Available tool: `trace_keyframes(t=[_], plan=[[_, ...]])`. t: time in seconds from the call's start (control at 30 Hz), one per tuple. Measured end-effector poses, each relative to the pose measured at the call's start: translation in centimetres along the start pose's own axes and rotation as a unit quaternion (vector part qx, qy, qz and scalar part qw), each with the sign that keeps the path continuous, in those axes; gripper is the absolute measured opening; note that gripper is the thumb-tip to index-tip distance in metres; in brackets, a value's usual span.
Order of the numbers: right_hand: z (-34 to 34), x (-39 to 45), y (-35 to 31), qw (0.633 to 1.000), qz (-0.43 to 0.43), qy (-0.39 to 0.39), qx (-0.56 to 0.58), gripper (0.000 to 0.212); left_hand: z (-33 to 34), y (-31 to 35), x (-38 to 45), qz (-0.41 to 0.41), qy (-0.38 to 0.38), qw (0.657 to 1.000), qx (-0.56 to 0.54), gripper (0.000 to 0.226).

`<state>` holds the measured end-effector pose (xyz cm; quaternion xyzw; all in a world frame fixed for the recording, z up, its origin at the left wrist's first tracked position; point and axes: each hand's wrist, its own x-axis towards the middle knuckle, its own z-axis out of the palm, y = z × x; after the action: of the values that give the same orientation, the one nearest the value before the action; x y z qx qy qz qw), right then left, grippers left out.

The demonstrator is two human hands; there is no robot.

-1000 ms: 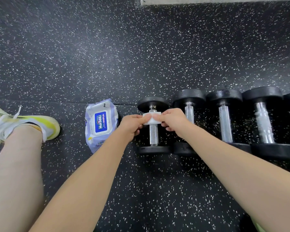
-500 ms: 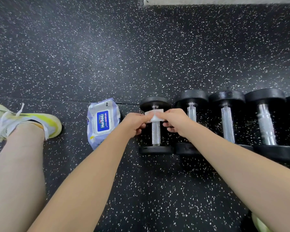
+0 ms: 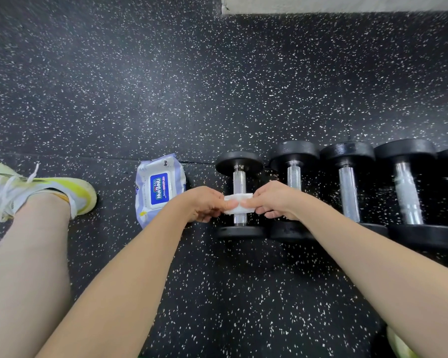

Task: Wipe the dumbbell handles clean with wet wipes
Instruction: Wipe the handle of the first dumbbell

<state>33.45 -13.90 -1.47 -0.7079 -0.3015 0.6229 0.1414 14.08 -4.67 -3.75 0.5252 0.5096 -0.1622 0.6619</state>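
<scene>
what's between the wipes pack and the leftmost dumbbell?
In the head view, the left hand fills most of that gap between the wipes pack and the leftmost dumbbell, pinching the white wipe on its handle. Above the hand, only speckled floor.

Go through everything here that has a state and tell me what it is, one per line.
Left hand: pinching the wipe.
Right hand: pinching the wipe.
Wet wipe: folded, stretched across the leftmost dumbbell's handle.
Leftmost dumbbell: lying on the floor.
Wipe pack: lid shut, flat on the floor.

head cam | one view | looks steeply down at floor [image 3: 217, 86] | close over hands [image 3: 239, 202]
</scene>
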Motion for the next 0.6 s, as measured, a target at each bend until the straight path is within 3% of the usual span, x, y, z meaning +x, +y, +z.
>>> trace_keyframes(t=[0.27, 0.4, 0.6], plan=[[0.1, -0.9, 0.0, 0.984, -0.021, -0.06, -0.169, 0.028, 0.4, -0.5, -1.0, -0.018, -0.058, 0.994, 0.093, 0.03], [0.2, -0.8, 0.3, 0.989, -0.044, -0.048, -0.136, 0.025, 0.6, -0.9, -0.6, 0.013, -0.012, 0.996, 0.088, 0.033], [0.4, 0.2, 0.4, 0.999, -0.044, 0.028, -0.002, 0.024, 0.4, -1.2, 0.2, 0.036, 0.048, 0.997, -0.043, 0.024]])
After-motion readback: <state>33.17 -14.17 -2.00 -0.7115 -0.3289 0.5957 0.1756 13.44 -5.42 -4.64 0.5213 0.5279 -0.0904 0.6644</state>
